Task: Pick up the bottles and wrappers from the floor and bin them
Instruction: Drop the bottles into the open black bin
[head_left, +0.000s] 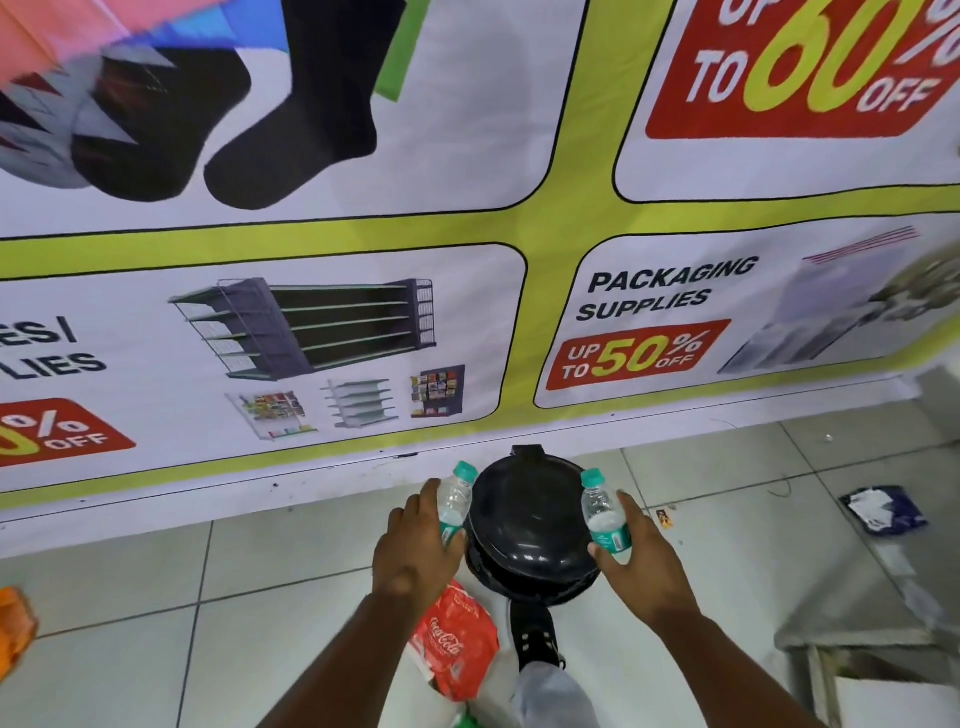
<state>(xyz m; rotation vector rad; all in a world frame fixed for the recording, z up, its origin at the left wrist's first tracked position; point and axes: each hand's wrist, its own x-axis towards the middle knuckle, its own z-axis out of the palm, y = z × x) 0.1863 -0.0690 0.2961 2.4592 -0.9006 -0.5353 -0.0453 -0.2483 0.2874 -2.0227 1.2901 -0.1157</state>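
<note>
A: Where do things stand around the round black plastic pedal bin (527, 525)?

B: Its lid is down. The left hand (413, 551) is wrapped round a small clear plastic bottle with a teal cap (456, 501), held against the bin's left side. The right hand (641, 558) is closed on a matching clear teal-capped bottle (602, 514) at the bin's right side.

A: How do the bottles lie?

B: Both roughly upright, caps tilted away from the person, flanking the lid at about equal nearness. A dark shoe (535, 636) sits just in front of the bin.

A: So the next move?

B: Probably the lid must lift first; then each bottle swings inward over the opening. A red crumpled soft-drink wrapper (457, 644) and a blue-and-white wrapper (883, 509), well right of the bin, remain on the tiled floor (260, 571).
</note>
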